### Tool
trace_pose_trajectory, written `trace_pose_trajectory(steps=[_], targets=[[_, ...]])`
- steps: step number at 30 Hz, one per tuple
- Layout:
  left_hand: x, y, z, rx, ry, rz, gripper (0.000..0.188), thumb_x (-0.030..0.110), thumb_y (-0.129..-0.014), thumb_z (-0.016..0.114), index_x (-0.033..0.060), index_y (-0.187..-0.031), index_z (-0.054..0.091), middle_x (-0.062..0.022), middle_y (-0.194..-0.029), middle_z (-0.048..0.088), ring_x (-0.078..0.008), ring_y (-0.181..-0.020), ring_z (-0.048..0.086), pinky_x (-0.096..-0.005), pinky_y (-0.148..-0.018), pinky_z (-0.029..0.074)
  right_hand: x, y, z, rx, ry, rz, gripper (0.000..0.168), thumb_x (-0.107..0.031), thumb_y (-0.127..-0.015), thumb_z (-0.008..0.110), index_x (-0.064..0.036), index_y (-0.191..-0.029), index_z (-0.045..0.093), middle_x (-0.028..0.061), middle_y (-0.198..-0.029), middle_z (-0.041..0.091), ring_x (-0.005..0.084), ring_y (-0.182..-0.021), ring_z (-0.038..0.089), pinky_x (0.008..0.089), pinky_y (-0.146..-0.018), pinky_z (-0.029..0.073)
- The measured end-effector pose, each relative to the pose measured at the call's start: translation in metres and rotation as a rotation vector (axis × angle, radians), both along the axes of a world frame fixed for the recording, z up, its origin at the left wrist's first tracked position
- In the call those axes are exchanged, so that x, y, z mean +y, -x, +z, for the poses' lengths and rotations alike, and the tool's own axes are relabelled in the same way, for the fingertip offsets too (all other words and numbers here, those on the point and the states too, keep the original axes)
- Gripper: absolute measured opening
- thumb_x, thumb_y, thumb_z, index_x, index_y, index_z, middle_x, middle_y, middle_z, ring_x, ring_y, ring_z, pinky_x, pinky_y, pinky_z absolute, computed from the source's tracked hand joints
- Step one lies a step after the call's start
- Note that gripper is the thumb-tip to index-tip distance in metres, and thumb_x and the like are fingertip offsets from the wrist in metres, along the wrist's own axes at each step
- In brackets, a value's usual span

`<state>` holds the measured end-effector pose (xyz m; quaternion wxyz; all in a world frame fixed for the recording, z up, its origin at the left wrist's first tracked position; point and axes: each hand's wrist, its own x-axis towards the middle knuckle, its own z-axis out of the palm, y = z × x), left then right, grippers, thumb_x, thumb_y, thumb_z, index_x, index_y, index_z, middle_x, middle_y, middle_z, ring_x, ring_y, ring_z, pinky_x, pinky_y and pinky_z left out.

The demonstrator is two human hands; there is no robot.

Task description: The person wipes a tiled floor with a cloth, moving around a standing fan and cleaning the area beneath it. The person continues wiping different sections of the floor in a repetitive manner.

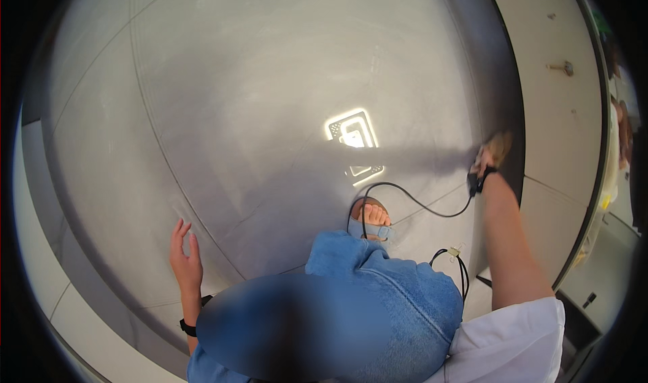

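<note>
My right hand (483, 161) reaches out low at the right, beside the dark band along the base of the pale panel. Its fingers are closed around a tan object (500, 147), too blurred to name. A black strap (487, 174) circles that wrist, and a black cable (445, 214) loops from it toward my foot. Over the floor at the left, my left hand (186, 261) is empty, thumb and fingers apart. There is a black band (188, 328) on the left wrist.
Large grey floor tiles (243, 79) reflect a lit ceiling lamp. My sandalled foot (374, 218) is beside the cable. A clip (454, 252) gathers black cables near my knee. Along the right stands a pale panel (552, 130) with a small metal fitting (567, 68).
</note>
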<state>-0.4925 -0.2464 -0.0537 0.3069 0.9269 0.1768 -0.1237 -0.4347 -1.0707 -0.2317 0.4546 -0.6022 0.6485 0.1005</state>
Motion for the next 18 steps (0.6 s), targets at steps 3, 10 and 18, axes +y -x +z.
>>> trace_pose_trajectory(steps=[3, 10, 18], targets=[[-0.003, 0.002, -0.008, -0.019, 0.060, -0.012, 0.024, 0.014, -0.089, 0.050, 0.0028, -0.110, 0.058, -0.0136, -0.127, 0.050, -0.0277, -0.118, 0.047, -0.0351, -0.099, 0.034, -0.034, 0.118, 0.009, -0.168, -0.266, -0.205, 0.018, -0.022, -0.084, 0.043, -0.013, -0.069, 0.045, 0.0079, -0.057, 0.039, 0.0262, -0.046, 0.041, 0.0512, -0.045, 0.038], [0.000, 0.009, -0.016, -0.010, 0.033, -0.052, 0.024, 0.014, -0.090, 0.050, 0.0025, -0.110, 0.058, -0.0136, -0.127, 0.050, -0.0271, -0.119, 0.046, -0.0348, -0.099, 0.033, -0.002, 0.013, -0.027, 0.125, 0.334, 0.337, 0.033, -0.035, -0.084, 0.045, -0.006, -0.098, 0.054, 0.0159, -0.095, 0.048, 0.0268, -0.085, 0.046, 0.0420, -0.072, 0.039], [-0.002, 0.017, 0.003, -0.052, -0.010, -0.013, 0.025, 0.015, -0.090, 0.051, 0.0025, -0.110, 0.058, -0.0140, -0.127, 0.050, -0.0272, -0.119, 0.046, -0.0349, -0.099, 0.033, 0.358, -0.269, 0.060, -0.535, 0.647, 1.258, 0.056, -0.033, -0.074, 0.048, -0.003, -0.121, 0.048, 0.0215, -0.127, 0.046, 0.0386, -0.116, 0.042, 0.0465, -0.098, 0.032]])
